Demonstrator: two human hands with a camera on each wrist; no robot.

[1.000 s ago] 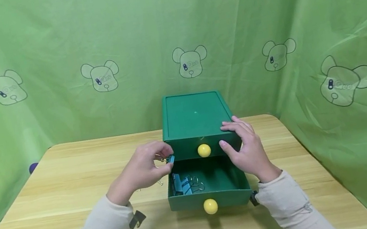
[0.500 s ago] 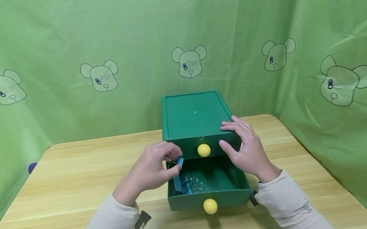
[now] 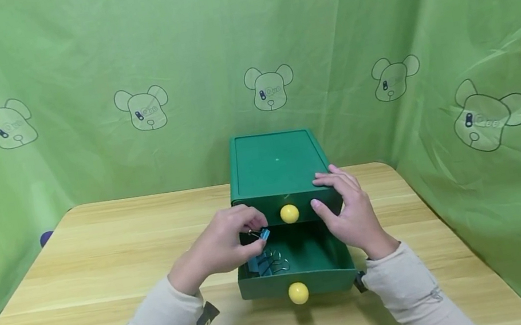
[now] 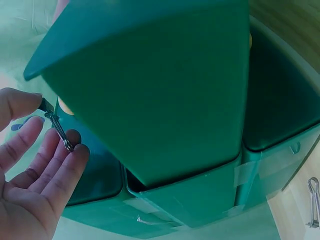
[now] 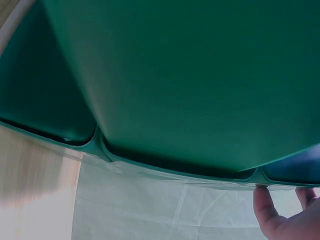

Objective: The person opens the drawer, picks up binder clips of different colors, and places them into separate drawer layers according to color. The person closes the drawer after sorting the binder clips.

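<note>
My left hand [image 3: 222, 243] pinches a small blue binder clip [image 3: 265, 233] between thumb and fingers, above the left side of a pulled-out green drawer [image 3: 325, 279]. The left wrist view also shows this clip, with its metal handles [image 4: 62, 133] against the fingers. Several blue binder clips [image 3: 264, 265] lie in the drawer's left part, partly behind the hand. My right hand [image 3: 352, 216] rests on the right front corner of the green drawer cabinet [image 3: 276, 162], fingertips on its top and thumb on the upper drawer front. In the right wrist view, fingers [image 5: 265, 205] touch the cabinet's edge.
Yellow round knobs sit on the upper drawer [image 3: 289, 214] and the pulled-out drawer [image 3: 298, 293]. At the left wrist view's right edge, another binder clip [image 4: 314, 200] lies on the wooden table [image 3: 138, 242]. Green curtains [image 3: 196, 34] hang behind and at both sides.
My left hand has moved right and slightly down with the binder clip, from the cabinet's left edge to over the pulled-out drawer. My right hand has stayed in place.
</note>
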